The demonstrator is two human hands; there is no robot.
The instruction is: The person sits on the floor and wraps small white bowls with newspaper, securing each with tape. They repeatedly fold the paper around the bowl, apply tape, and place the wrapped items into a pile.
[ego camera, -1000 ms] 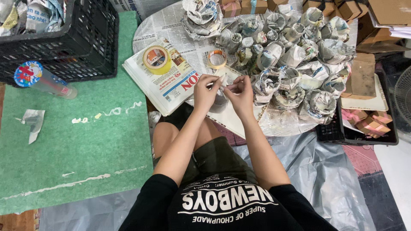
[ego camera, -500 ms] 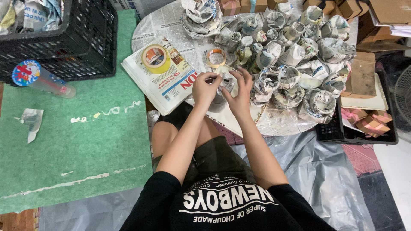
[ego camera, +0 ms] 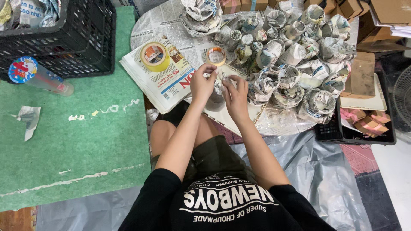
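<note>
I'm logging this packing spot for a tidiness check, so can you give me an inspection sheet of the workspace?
Surface: round table covered in newspaper, beside a green mat.
Job's things: small newspaper-wrapped item between both hands; small tape roll just beyond them.
Clutter: many wrapped bundles, newspaper stack with a yellow tape roll on it, paper scrap on the mat.
Grip: left hand and right hand both pinch the item.
Cables: nothing seen.
Surroundings: black crate, bottle, cardboard boxes, grey plastic sheet.
</note>
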